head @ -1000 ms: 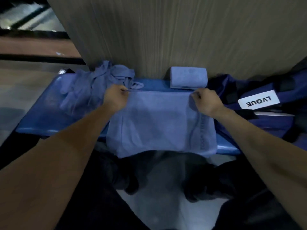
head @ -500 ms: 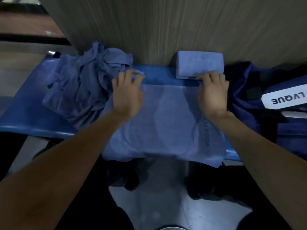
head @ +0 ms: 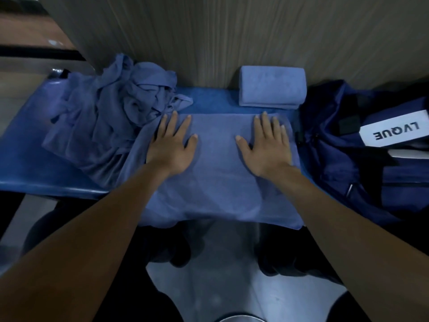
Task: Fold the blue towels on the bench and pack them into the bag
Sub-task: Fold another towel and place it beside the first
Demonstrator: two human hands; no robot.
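Note:
A blue towel (head: pixel 218 182) lies spread flat across the blue bench (head: pixel 30 159), its near edge hanging over the front. My left hand (head: pixel 173 145) and my right hand (head: pixel 265 147) rest flat on its far half, fingers straight and spread, palms down. Behind the right hand a folded blue towel (head: pixel 271 89) stands against the wall. A crumpled heap of blue towels (head: pixel 116 112) sits on the bench to the left, touching the spread towel's left edge. The dark blue bag (head: pixel 362 163) with a white label lies on the right end.
A wood-grain wall (head: pixel 232 31) rises directly behind the bench. Dark shoes (head: pixel 167 247) and a pale floor show below the bench's front edge. At the far left a floor and a dark rail are in view.
A second ago both hands pinched the towel's far corners. They let go, laid flat on the towel and slid inward toward its middle.

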